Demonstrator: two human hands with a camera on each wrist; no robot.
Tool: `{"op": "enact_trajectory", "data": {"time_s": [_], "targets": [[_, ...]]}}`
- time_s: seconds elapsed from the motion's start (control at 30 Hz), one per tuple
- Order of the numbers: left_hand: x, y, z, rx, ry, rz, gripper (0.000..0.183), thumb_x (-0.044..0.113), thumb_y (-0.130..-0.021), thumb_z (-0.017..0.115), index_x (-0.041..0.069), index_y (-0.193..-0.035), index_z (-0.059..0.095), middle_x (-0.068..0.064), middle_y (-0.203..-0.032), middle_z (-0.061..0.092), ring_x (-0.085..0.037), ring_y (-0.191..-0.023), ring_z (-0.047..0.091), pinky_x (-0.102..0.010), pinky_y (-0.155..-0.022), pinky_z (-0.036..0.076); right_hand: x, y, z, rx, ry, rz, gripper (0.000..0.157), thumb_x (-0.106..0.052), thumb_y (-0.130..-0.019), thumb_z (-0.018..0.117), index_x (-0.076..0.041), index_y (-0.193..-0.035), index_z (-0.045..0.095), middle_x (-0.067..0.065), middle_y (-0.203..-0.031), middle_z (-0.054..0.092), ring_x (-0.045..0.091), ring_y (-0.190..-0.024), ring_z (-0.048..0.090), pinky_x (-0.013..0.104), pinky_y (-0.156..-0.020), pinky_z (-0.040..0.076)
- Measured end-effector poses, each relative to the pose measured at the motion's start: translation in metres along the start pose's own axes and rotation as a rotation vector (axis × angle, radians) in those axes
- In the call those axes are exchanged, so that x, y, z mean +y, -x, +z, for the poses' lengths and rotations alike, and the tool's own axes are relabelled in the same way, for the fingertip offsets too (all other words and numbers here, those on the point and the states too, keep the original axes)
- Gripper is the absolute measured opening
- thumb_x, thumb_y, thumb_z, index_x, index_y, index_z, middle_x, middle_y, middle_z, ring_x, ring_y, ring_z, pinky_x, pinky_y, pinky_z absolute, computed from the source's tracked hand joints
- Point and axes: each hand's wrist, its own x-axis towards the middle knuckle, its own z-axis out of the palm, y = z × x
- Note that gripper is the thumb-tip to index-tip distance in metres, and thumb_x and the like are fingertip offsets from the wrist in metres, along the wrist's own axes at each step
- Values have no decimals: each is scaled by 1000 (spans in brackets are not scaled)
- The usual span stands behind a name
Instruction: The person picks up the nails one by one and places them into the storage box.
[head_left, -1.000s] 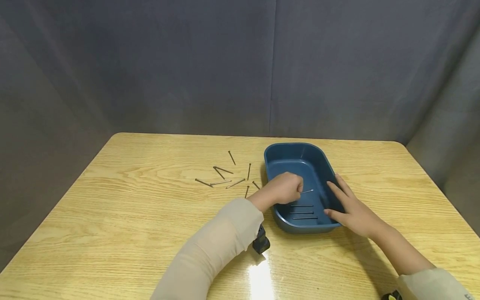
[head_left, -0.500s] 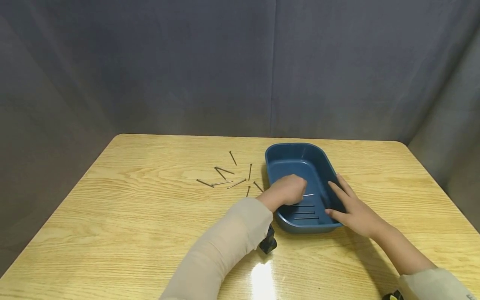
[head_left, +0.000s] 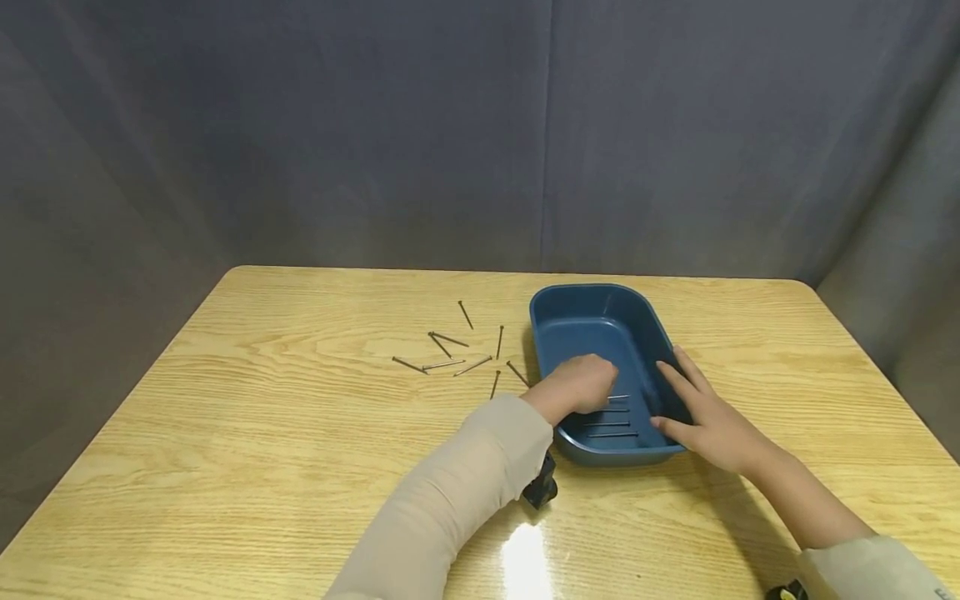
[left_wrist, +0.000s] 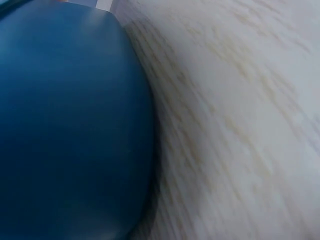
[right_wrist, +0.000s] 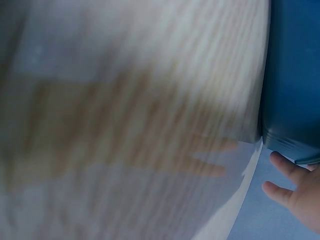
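Note:
My left hand (head_left: 581, 385) reaches over the left rim of a blue plastic tray (head_left: 600, 329) and pinches a nail (head_left: 618, 397) low inside it; its fingertips are hidden behind the hand. Close to that nail, several other nails (head_left: 612, 435) lie side by side across the tray floor. On the tray's right side rests my right hand (head_left: 708, 425), fingers spread and fairly straight against the rim and wall. The right wrist view has this hand (right_wrist: 305, 195) at its lower right corner, beside the tray wall (right_wrist: 295, 75). The left wrist view catches only the tray's outer wall (left_wrist: 75, 125) and tabletop.
Several loose nails (head_left: 472, 366) lie scattered on the wooden table (head_left: 262, 433) left of the tray. A black wrist camera (head_left: 540, 483) hangs under the left sleeve, near the tray's front left corner. Grey curtains (head_left: 375, 142) stand behind the table.
My left hand has moved slightly right and toward the near end of the tray, bringing its nail closer to the row of nails. The right hand stays in place.

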Motion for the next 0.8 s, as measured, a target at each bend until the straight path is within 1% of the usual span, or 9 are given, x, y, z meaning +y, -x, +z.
{"op": "enact_trajectory", "data": {"time_s": [0.17, 0.23, 0.37, 0.8], "targets": [[1, -1, 1, -8, -19, -23, 9, 14, -86, 50, 16, -81, 57, 4, -81, 55, -9, -71, 49, -26, -60, 42, -1, -1, 0, -1, -6, 0, 71, -32, -85, 51, -2, -137, 13, 12, -142, -11, 45, -123, 7, 62, -84, 21], [1, -2, 1, -10, -20, -30, 9, 14, -86, 50, 16, -83, 59, 3, -87, 57, -9, -73, 49, -27, -61, 42, -1, -1, -1, -1, -7, -2, 71, -31, -85, 51, -1, -137, 13, 11, -142, -12, 45, -123, 6, 62, -84, 21], [2, -3, 3, -11, -20, -40, 12, 12, -85, 50, 16, -86, 60, 2, -95, 58, -9, -75, 49, -28, -61, 42, 0, 0, 0, 2, -5, -6, 71, -31, -85, 52, 0, -136, 13, 14, -141, -10, 45, -123, 6, 62, -84, 21], [3, -4, 5, -14, -32, -58, 11, 14, -85, 50, 17, -88, 61, 3, -95, 58, -9, -75, 49, -28, -61, 43, 2, -1, 2, 7, -11, -7, 71, -30, -85, 52, -1, -136, 14, 15, -141, -9, 43, -124, 5, 62, -84, 20]]}}
